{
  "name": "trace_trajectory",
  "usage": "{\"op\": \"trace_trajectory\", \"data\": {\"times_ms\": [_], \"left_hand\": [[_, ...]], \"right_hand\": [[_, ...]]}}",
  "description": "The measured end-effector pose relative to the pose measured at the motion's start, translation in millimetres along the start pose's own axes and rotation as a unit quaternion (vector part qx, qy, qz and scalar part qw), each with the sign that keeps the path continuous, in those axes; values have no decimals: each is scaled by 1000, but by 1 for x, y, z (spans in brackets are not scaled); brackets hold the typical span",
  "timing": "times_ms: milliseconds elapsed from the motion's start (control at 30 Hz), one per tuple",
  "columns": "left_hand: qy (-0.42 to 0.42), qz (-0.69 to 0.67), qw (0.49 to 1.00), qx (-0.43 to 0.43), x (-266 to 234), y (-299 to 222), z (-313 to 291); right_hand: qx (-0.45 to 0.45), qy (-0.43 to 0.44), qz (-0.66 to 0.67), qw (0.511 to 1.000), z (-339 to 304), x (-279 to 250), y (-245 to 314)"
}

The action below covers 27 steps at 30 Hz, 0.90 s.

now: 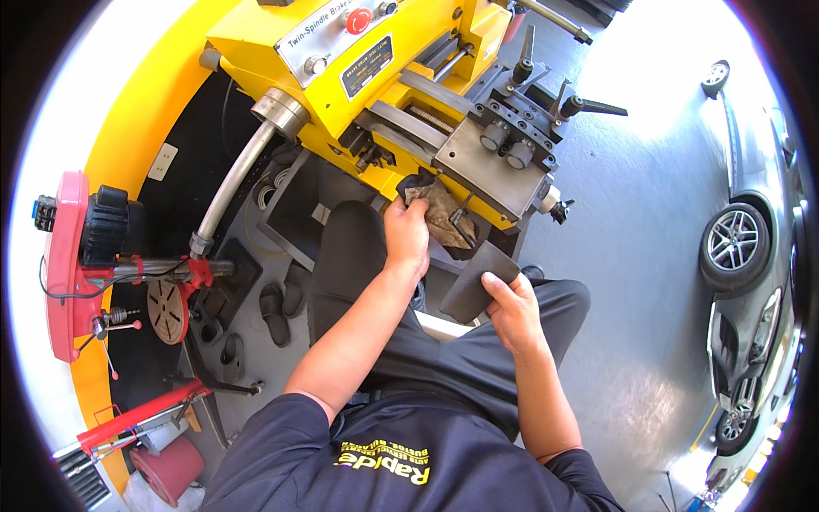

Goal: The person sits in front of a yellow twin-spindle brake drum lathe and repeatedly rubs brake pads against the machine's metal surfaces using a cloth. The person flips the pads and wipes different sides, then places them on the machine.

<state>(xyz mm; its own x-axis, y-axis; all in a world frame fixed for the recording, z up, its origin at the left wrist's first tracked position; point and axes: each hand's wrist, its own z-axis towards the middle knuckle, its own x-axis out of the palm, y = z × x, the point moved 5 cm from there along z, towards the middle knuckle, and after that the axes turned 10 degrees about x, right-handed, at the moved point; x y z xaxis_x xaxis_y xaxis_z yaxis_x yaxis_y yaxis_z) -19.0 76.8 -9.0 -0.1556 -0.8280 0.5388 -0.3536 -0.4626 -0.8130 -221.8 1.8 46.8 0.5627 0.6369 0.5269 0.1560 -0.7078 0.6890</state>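
My left hand (405, 235) is closed on a brown, stained rag (437, 213), with the thumb pressed on top. The rag sits just below the front of a yellow lathe (375, 177), beside a small dark crank handle (461, 224). In my right hand (515, 314) is a flat, dark grey rectangular sheet, apparently sandpaper (474, 288), pinched by its right edge under the thumb. It is held over the gap between my knees, apart from the rag. The fingers beneath the rag and the sheet are mostly hidden.
Above my hands is the lathe's grey cross slide (486, 162) with black lever handles. A red drill press (68, 264) stands left, near dark slippers (273, 314) on the floor. An open grey metal bin (294, 218) is under the lathe. A grey car (742, 282) is at right.
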Motion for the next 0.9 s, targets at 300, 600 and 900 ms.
{"op": "trace_trajectory", "data": {"times_ms": [300,600,900], "left_hand": [[-90,-166,972,-139,1,1,7],[-83,-187,975,-81,-65,-44,51],[-87,-138,978,-129,-35,-15,27]], "right_hand": [[8,-22,-12,1000,1,-5,-6],[10,-18,-15,1000,-2,-7,-5],[21,-25,-31,999,-3,-11,-16]]}}
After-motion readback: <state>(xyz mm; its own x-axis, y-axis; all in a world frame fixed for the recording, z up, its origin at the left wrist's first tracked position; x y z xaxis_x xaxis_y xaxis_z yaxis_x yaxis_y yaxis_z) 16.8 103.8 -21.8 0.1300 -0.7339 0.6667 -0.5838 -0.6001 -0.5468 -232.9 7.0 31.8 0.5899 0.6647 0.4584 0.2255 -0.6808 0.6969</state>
